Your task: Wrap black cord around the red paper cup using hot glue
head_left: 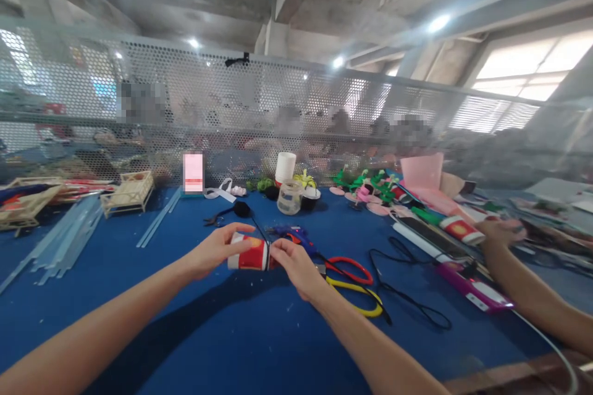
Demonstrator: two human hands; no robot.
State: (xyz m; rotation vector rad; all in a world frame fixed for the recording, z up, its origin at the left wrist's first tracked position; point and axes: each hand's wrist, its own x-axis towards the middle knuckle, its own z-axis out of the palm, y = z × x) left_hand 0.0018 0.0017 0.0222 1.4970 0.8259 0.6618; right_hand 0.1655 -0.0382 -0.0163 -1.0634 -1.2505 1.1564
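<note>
My left hand (214, 252) is wrapped round a red and white paper cup (250, 255) that lies sideways above the blue table (185, 321). My right hand (294, 265) is closed on the cup's right end, fingers pinched at its rim. A thin black cord runs across the cup. Just behind the hands lies a blue glue gun (296, 236), and red-handled scissors (349, 268) and yellow-handled scissors (359, 299) lie right of my right hand.
Another person's forearm and hand (503, 231) reach in from the right beside a second red cup (461, 229) and a purple box (472, 290). Wooden stick models (130, 192), clear glue sticks (69, 234), a plastic jar (290, 196) and foam flowers (370, 188) line the mesh fence.
</note>
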